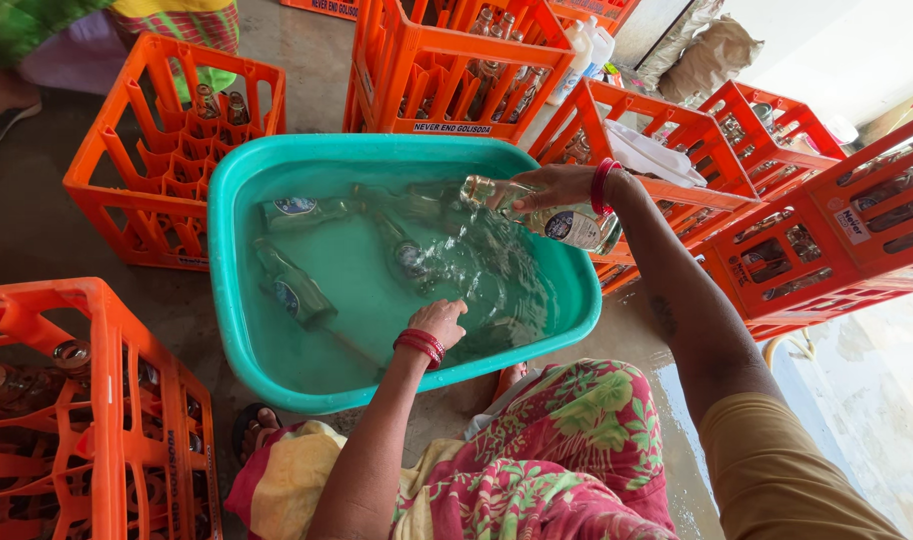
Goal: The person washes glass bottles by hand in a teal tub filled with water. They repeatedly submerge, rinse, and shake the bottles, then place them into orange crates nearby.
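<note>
Closest to you, at your lower left, an orange crate stands on the concrete floor with a few glass bottles lying in its cells, their round mouths showing near its top edge.

Just ahead of your knees sits the teal tub, filled with clear water. Your left hand reaches over its near rim, knuckles up and fingers curled down into the water; I cannot tell whether they grip anything beneath the surface. Several submerged bottles lie on their sides in the tub, each with a round blue label, spread across its left and middle parts.

Over the tub's far right side, your right hand has its fingers wrapped around a clear glass bottle, held nearly level above the water and dripping, its labelled end pointing right past the rim.

Beyond the tub, more orange crates ring it: a left crate holding two or three upright bottles, a tall crate behind packed with bottles, and right-hand crates filled with bottles, one with a white cloth draped over its edge.
</note>
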